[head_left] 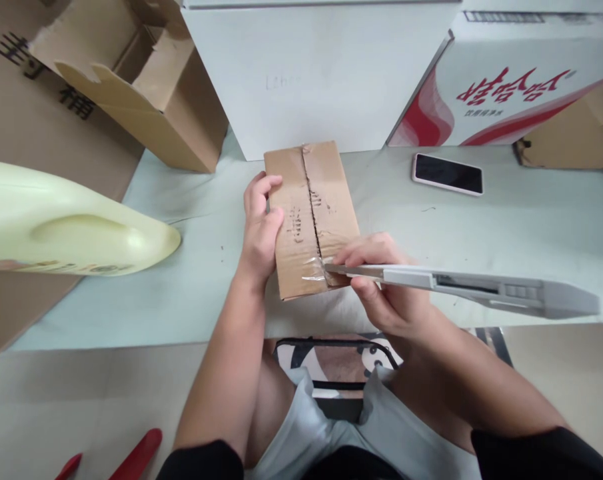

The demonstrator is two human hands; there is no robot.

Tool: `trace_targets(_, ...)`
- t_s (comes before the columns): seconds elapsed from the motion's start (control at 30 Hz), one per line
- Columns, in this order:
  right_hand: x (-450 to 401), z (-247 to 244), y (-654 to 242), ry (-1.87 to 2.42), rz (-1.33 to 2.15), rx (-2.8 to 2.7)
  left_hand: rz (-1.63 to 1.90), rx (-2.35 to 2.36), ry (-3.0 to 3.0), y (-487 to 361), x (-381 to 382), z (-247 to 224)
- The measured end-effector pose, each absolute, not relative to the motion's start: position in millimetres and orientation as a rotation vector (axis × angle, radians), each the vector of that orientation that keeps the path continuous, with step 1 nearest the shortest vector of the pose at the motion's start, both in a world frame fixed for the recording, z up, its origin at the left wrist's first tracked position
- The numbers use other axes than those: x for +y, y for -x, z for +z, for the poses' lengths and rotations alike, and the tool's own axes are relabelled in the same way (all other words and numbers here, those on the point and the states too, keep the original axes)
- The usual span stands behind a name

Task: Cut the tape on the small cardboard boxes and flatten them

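Note:
A small brown cardboard box [294, 193] lies on the pale green cloth, its top seam running lengthwise and split along most of its run. My left hand [262, 223] grips the box's left side, thumb and fingers bent against it. In my right hand [386, 280] is a utility knife [471, 283] with a white-grey handle, held between thumb and fingers. The blade tip meets the near end of the seam, where clear tape [312, 269] looks crumpled. My right fingers rest by the box's near right corner.
A phone [448, 175] lies on the cloth [206, 267] to the right. Behind the box stand a large white carton [321, 73] and a red-and-white carton [486, 100]. An open cardboard box [191, 113] stands back left, and a pale yellow bottle [81, 223] juts in from the left.

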State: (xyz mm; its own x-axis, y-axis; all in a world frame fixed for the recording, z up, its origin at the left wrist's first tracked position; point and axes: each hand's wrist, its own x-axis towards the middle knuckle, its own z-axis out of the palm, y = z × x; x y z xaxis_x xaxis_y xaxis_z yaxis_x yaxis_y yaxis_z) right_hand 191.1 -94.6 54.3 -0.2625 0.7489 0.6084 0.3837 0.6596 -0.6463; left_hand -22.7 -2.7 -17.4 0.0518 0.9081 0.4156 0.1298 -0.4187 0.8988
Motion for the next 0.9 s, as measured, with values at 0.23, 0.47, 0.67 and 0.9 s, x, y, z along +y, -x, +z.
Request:
trace_targets(0.23,-96,58,-192,0.869,0.502,-1.891,1.449,1.075,-1.603,22,-4,-13)
trace_targets(0.47,-96,68,-197,0.786,0.544,-1.97,1.454,1.102,-1.585,21,-4,-13)
trace_targets(0.67,-97,65,-203,0.798,0.568,-1.788,1.427,1.104,-1.57,24,-5,-12)
trace_targets(0.9,-73,46,-232,1.35,0.545,-1.609,1.455,1.068,-1.545,20,-6,-12)
